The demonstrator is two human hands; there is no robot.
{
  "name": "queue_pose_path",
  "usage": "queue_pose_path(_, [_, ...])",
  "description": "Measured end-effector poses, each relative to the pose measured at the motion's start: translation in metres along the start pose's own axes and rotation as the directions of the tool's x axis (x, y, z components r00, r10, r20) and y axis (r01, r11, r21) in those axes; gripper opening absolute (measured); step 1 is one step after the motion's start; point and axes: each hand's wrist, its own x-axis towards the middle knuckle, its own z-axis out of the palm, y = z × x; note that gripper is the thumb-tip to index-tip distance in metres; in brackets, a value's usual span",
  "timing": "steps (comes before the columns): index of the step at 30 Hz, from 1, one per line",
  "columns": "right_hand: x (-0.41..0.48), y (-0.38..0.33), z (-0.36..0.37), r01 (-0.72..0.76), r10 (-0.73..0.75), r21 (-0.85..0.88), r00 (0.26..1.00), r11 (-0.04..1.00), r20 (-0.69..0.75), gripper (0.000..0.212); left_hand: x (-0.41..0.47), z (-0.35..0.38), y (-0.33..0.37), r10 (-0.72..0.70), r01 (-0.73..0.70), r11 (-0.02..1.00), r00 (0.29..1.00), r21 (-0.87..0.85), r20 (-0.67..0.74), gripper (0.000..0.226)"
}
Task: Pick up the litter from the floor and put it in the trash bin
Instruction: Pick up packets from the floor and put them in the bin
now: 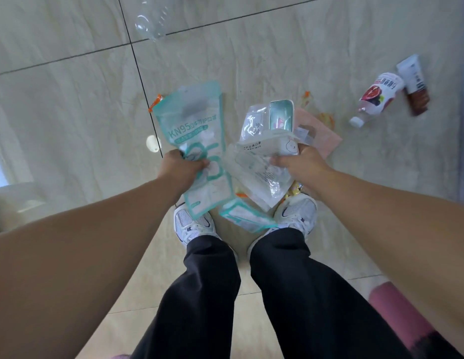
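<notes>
Hands apart, both full: left hand (181,164) clamped on teal mask packet (194,120), right hand (300,161) on clear wrappers (262,167). Juice bottle (378,98) on floor (70,112) beyond right hand, lying diagonal, cap end toward it. Bin not visible.

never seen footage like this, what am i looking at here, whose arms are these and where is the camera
There is no machine here. This is one picture from a wide-angle camera worn on a person's head. It looks down past their two bare arms to their white shoes on a tiled floor. They are collecting litter. The left hand grips a teal KN95 mask packet. The right hand grips a bundle of clear and white wrappers. On the floor lie a clear plastic bottle, a drink bottle with a red label, a tube beside it, and a pink sheet.
</notes>
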Motion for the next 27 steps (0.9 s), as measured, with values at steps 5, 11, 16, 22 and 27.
queue_pose_path(5, [-0.042,-0.026,-0.028,-0.004,0.002,0.042,0.999,0.999,0.05,0.035,-0.037,-0.014,0.035,0.032,-0.032,0.998,0.999,-0.046,0.003,0.034])
queue_pose_path(11, [-0.103,-0.073,-0.067,0.059,-0.064,0.087,0.996,0.994,0.055,0.043,-0.095,-0.041,0.091,0.091,-0.09,0.995,0.996,-0.049,0.012,0.025])
queue_pose_path(16, [-0.163,-0.133,-0.097,0.101,-0.107,0.148,0.994,0.984,0.032,0.038,-0.157,-0.082,0.152,0.163,-0.162,0.986,0.987,-0.028,0.014,0.027])
queue_pose_path(22, [-0.261,-0.234,-0.136,0.177,-0.174,0.147,0.984,0.973,-0.035,0.036,-0.252,-0.153,0.247,0.279,-0.279,0.96,0.96,-0.004,0.018,0.027])
queue_pose_path(27, [-0.366,-0.325,-0.174,0.336,-0.327,0.173,0.942,0.926,-0.081,0.021,-0.352,-0.223,0.334,0.4,-0.4,0.916,0.917,0.016,0.005,0.033])
